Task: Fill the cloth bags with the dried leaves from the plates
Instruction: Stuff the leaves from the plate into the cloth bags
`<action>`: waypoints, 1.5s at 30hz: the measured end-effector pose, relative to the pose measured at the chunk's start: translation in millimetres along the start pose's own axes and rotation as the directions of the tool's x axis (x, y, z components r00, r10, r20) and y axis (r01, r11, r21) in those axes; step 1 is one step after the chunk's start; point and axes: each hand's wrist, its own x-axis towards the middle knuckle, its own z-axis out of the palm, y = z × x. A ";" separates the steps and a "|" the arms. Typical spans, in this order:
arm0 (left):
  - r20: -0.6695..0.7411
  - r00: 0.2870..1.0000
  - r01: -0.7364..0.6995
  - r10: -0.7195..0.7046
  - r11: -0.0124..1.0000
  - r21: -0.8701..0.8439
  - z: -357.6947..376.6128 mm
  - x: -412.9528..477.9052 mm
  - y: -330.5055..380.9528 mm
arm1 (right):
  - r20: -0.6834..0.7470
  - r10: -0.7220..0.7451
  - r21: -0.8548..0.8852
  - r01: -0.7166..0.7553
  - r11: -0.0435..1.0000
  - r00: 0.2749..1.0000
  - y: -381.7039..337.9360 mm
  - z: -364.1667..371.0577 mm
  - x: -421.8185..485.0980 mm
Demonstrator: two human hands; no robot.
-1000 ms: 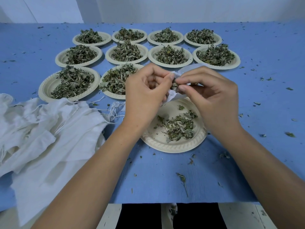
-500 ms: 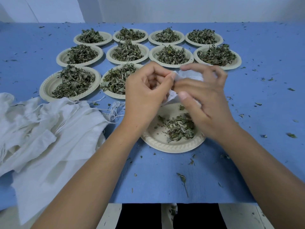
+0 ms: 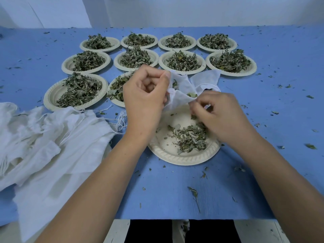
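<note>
Your left hand (image 3: 145,95) pinches the rim of a bag (image 3: 182,85) between thumb and forefinger, holding its mouth up over the far edge of the near plate (image 3: 175,159). A few leaves show inside the bag. Your right hand (image 3: 222,116) is low over the plate, near the left hand but apart from it. Its fingers curl over the leaves (image 3: 191,139), close to the bag's lower lip. The fingertips are hidden, so I cannot tell whether they hold a pinch of leaves or only touch them. The likely trouble is the mouth: a single pinch holds it, so the slack cloth could fold shut as you bring a load up, and leaves would slide off onto the table (image 3: 166,190), where crumbs already lie. The leaves look dry and brittle, and a hard squeeze may crush them. Lift the bag off the plate's line and any spill will miss the plate.
</note>
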 end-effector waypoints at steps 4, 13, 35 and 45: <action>-0.019 1.000 0.015 -0.015 1.000 -0.017 -0.5 1.5 -0.1 | 0.276 -0.055 -0.121 0.092 0.988 0.960 -0.9 6.9 -1.8; -0.010 1.000 0.012 -0.012 0.999 -0.030 0.3 0.5 0.4 | 0.553 -0.264 0.074 0.269 0.960 0.790 -17.0 17.3 -7.2; -0.023 0.999 0.022 -0.022 0.999 -0.024 -0.7 -0.1 1.0 | 0.569 -0.121 0.315 -0.080 0.946 0.813 -6.1 -5.8 -3.4; -0.002 1.000 0.003 -0.003 1.000 -0.019 0.8 -0.1 -0.6 | 0.644 -0.297 0.128 0.284 0.950 0.705 -15.9 7.0 -4.7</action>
